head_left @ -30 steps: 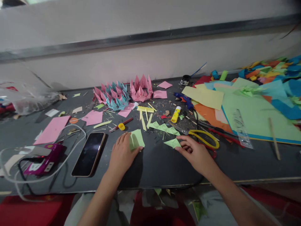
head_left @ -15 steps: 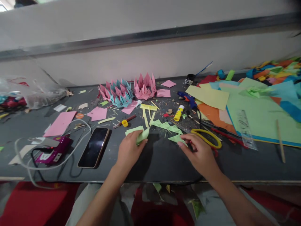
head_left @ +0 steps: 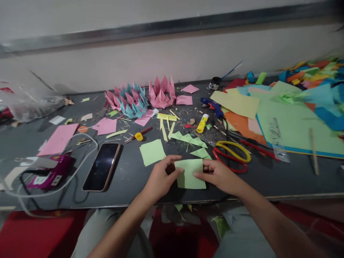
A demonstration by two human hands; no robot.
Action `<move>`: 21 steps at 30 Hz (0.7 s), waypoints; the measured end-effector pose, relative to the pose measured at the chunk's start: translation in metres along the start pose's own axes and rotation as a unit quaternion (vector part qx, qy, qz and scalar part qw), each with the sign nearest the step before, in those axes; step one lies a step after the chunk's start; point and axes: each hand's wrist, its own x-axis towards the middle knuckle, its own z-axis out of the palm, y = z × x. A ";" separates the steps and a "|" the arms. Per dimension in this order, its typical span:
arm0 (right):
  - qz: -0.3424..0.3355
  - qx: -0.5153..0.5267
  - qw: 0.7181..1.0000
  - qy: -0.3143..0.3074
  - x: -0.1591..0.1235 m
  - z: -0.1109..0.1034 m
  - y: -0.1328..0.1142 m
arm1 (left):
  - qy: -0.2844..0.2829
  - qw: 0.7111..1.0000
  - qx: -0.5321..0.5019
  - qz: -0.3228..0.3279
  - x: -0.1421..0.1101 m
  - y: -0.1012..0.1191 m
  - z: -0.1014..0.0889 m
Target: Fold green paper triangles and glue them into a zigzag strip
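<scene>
A square of light green paper [head_left: 190, 176] is held between my two hands near the table's front edge. My left hand [head_left: 164, 176] grips its left side with the thumb on top. On the right side, my right hand [head_left: 219, 175] pinches it between thumb and fingers. Just beyond lie a folded green paper triangle [head_left: 201, 153] and a strip of joined green folded triangles [head_left: 189, 139]. More green paper squares [head_left: 152, 152] rest left of my left hand. Scissors with yellow and red handles [head_left: 233, 151] lie past my right hand.
Pink and blue folded-paper pieces [head_left: 134, 101] stand at the back. A glue stick [head_left: 202, 123] and a blue glue gun [head_left: 212, 106] lie mid-table. At left are a phone [head_left: 102, 167] and a purple device [head_left: 52, 172] with cables. Coloured sheets [head_left: 290, 122] are stacked at right.
My left hand has brought a green paper square from the left to the front middle. My right hand has left the folded triangle and now holds that square's right side.
</scene>
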 end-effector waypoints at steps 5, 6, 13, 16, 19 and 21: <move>-0.047 -0.221 0.969 0.099 -0.002 -0.009 0.007 | -0.013 0.995 0.087 0.052 0.005 -0.005 0.001; -0.073 -0.272 0.952 0.120 -0.001 -0.010 0.009 | -0.017 0.991 0.108 0.079 0.006 -0.006 0.003; -0.286 -0.392 0.870 0.088 -0.003 -0.025 0.021 | -0.073 0.935 0.232 0.259 0.007 -0.009 0.004; -0.312 -0.430 0.844 0.072 -0.006 -0.031 0.023 | -0.099 0.920 0.246 0.290 0.004 -0.008 0.002; -0.332 -0.466 0.817 0.069 -0.011 -0.035 0.023 | -0.114 0.911 0.257 0.302 -0.001 -0.008 0.000; -0.348 -0.493 0.795 0.068 -0.014 -0.037 0.023 | -0.118 0.909 0.258 0.306 -0.003 -0.009 0.000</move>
